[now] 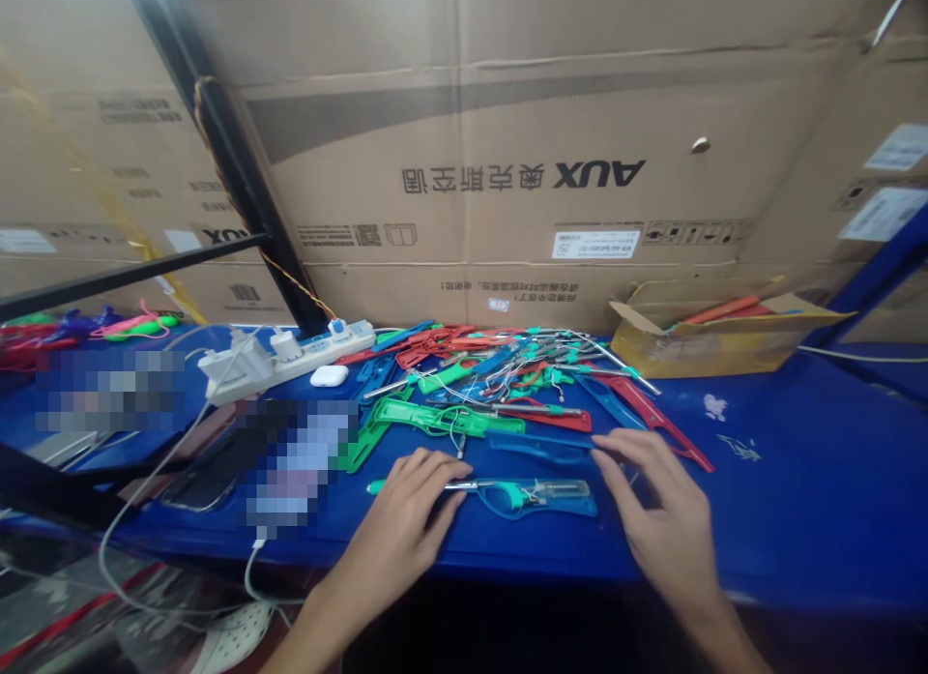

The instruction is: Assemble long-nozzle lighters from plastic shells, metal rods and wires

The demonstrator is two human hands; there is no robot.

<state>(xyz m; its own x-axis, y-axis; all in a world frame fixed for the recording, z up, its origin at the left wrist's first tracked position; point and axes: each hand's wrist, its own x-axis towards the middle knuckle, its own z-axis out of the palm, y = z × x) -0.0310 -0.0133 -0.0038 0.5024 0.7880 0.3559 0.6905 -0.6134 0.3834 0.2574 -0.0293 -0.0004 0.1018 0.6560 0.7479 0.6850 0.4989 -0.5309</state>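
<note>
Left: phone (297,466), blurred over, with white cable (255,568) at its near end; probably laid there to charge. Behind it, power strip (323,350) loaded with chargers (232,365), earbud case (329,375) close by.

Centre-left: left hand (420,500), reaching in from lower left, palm down, fingers bent over metal tube (468,484), thumb coming in from the near side. Grip narrow, closed on the tube; seemingly to steady the opened lighter (514,495), insides up.

Centre: the same lighter, near the front of the blue desk (819,461), between both hands; green tip (375,487) to the left, blue handle (572,509) and clear tank (565,488) to the right. Farther back, heap of lighter parts (449,420), tubes and thin wires mixed in; likely piled there for easy reach.

Centre-right: blue cover (536,444), just beyond the lighter and roughly parallel to it; held by one end, perhaps to keep fingers off the rest.

Right: right hand (656,505), reaching in from lower right, thumb and forefinger pinched on the cover's end, remaining fingers partly hidden. Farther back, red handle half (663,415), set at a slant, and open yellow box (710,360) with red and orange pieces inside, apparently for keeping them together.
</note>
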